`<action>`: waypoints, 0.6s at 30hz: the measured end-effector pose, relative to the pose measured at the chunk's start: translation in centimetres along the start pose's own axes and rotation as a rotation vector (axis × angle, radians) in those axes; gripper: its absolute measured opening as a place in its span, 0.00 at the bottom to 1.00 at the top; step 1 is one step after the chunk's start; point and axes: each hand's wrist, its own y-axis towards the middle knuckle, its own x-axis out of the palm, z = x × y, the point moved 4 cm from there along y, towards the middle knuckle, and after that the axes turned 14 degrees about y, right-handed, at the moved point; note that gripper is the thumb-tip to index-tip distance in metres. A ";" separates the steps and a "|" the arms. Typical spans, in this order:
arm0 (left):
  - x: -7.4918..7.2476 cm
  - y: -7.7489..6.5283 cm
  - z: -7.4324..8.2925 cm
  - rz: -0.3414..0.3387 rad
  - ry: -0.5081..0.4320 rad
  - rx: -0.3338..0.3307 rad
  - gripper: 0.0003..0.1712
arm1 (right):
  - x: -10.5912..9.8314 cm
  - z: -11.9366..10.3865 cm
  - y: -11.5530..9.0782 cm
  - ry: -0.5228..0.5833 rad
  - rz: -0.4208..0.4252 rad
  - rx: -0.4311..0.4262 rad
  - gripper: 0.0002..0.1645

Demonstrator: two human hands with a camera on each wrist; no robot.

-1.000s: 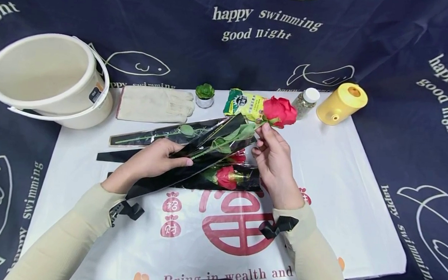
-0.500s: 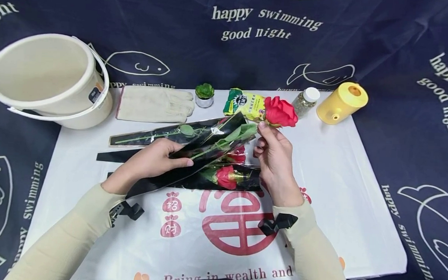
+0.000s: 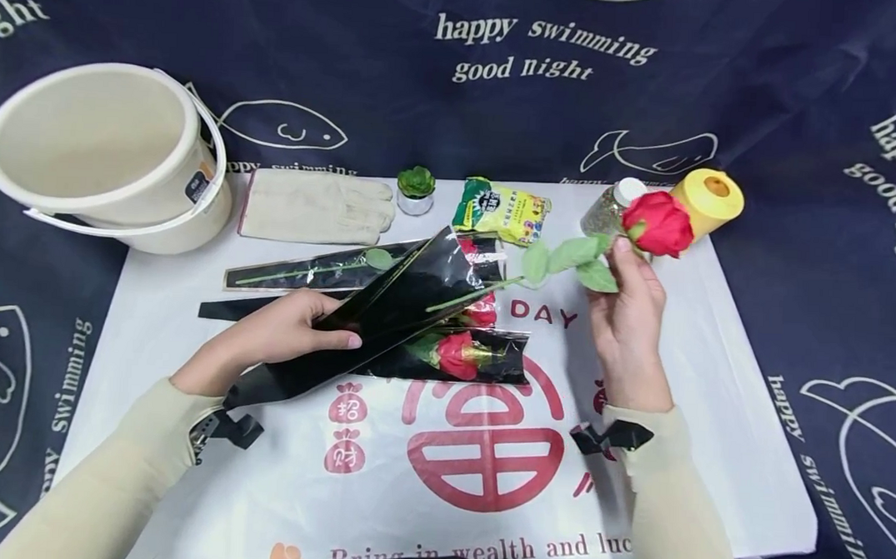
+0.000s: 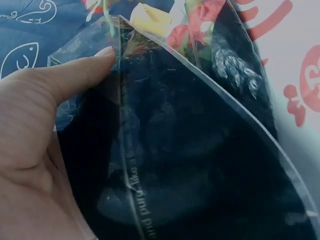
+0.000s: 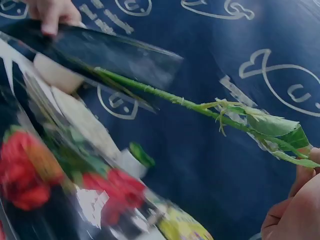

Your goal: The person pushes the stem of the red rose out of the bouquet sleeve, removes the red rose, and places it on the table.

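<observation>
My left hand (image 3: pixel 288 329) grips a black flower sleeve (image 3: pixel 394 310) with a clear front, its thumb lying across the front. In the left wrist view the sleeve (image 4: pixel 170 145) fills most of the picture. A red rose (image 3: pixel 659 224) with green leaves is pinched just below its bloom by my right hand (image 3: pixel 630 321), to the right of the sleeve. Only the lower end of its green stem (image 5: pixel 170 96) lies within the sleeve's mouth; bloom and leaves are outside. Beneath the held sleeve are several wrapped red roses (image 3: pixel 458 355) in black sleeves, partly covered.
A white bucket (image 3: pixel 195 227) stands at the left. Along the back lie work gloves (image 3: pixel 316 207), a small potted succulent (image 3: pixel 415 190), a yellow-green packet (image 3: pixel 502 213), a jar with a white lid (image 3: pixel 604 210) and a yellow container (image 3: pixel 710 199), the last two partly behind the rose.
My right hand has moved right with the rose, drawing most of its stem and leaves out of the sleeve. My left hand, holding the sleeve, has shifted slightly left.
</observation>
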 end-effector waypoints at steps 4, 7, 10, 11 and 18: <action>0.2 -0.5 -0.5 0.006 -0.003 -0.013 0.10 | -1.6 -2.5 0.7 0.042 0.007 -0.028 0.23; 0.4 -0.6 -0.6 0.012 0.006 -0.012 0.10 | -2.7 -4.2 1.1 0.036 -0.001 -0.017 0.20; 0.6 -0.7 -0.7 0.012 0.015 -0.009 0.09 | -3.8 -5.6 1.6 -0.002 -0.030 0.024 0.18; 0.7 -0.7 -0.8 0.013 0.022 -0.004 0.09 | -4.1 -6.0 1.8 -0.010 -0.041 0.043 0.17; 1.0 -1.1 -1.0 -0.022 0.023 0.008 0.09 | -5.8 -8.3 3.4 -0.106 -0.169 0.182 0.12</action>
